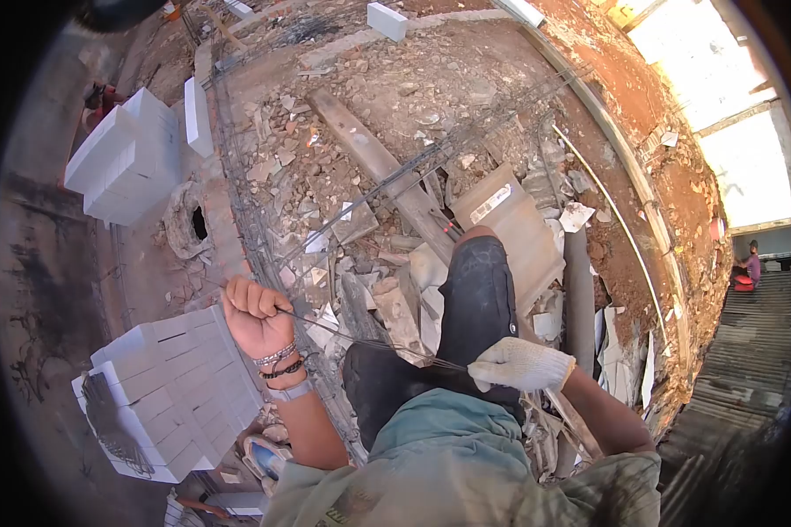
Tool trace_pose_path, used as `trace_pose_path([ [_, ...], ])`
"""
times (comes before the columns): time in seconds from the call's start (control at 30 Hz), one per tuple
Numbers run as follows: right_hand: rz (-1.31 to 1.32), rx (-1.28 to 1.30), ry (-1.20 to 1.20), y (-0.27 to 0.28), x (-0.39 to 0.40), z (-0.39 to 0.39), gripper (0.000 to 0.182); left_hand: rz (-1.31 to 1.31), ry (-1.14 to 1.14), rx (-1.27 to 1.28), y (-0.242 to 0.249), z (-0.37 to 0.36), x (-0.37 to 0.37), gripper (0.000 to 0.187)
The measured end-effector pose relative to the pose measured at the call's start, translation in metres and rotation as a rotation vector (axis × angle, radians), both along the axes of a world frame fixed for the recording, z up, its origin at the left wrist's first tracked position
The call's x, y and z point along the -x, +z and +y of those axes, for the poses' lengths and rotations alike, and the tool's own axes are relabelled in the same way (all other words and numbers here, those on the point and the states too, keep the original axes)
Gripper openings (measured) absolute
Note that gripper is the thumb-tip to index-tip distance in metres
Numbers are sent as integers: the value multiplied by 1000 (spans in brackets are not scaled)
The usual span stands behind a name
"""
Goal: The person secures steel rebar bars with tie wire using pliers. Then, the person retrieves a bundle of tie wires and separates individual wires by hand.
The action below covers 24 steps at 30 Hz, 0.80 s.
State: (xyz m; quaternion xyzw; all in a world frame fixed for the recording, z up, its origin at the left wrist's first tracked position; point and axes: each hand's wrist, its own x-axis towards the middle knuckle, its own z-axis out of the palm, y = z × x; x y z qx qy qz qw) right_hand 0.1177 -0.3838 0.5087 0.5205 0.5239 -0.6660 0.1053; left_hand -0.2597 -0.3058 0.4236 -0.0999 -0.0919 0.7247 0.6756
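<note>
Bare, with bracelets and a watch at the wrist, my left hand [259, 314] is closed in a fist around one end of some thin dark wire [373, 343]. The wire runs across in front of my knees to my right hand [523, 364], which wears a pale knitted glove and pinches the strands near their other end. Between the two hands the strands look nearly straight. Below the wire are my dark trousers [476, 294]. Beside my left hand lies a long tied rebar cage [253, 237] on the ground.
White blocks are stacked at lower left [185, 378] and upper left [132, 158]; a wire bundle [119, 430] lies on the lower stack. Broken rubble [281, 140], a wooden plank [369, 149] and a brown board [510, 237] lie ahead. Another person [749, 268] sits far right.
</note>
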Motion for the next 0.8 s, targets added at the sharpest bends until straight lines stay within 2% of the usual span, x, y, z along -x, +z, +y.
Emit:
trace_pose_path([
  [0.07,94,-212,50,-8,-46,66,39,24,43,-40,-35,28,-23,39],
  [0.13,22,-236,63,-17,-82,137,31,32,84,-44,-83,50,-50,39],
  [0.17,94,-424,193,-46,-109,170,28,4,104,-11,-115,60,-65,40],
  [0.2,-64,-330,214,-55,-120,206,25,-25,124,15,-150,72,-79,41],
  [0.23,-57,-446,299,-77,-134,239,23,-53,142,39,-184,83,-92,41],
  [0.27,-72,-376,284,-102,-145,273,22,-72,204,86,-218,95,-103,40],
  [0.3,81,-502,247,-144,-159,301,25,-92,262,135,-251,109,-113,39],
  [0.33,17,-345,282,-158,-153,334,25,-114,316,180,-282,122,-120,39],
  [0.4,58,-391,418,-227,-164,384,28,-160,399,145,-340,140,-119,39],
  [0.53,-39,-452,735,-310,-139,426,32,-179,562,103,-417,130,-109,40],
  [0.63,-30,-665,861,-363,-135,422,35,-154,618,89,-471,117,-94,43],
  [0.8,-192,-488,1240,-412,-144,396,41,-186,500,57,-532,101,-121,48],
])
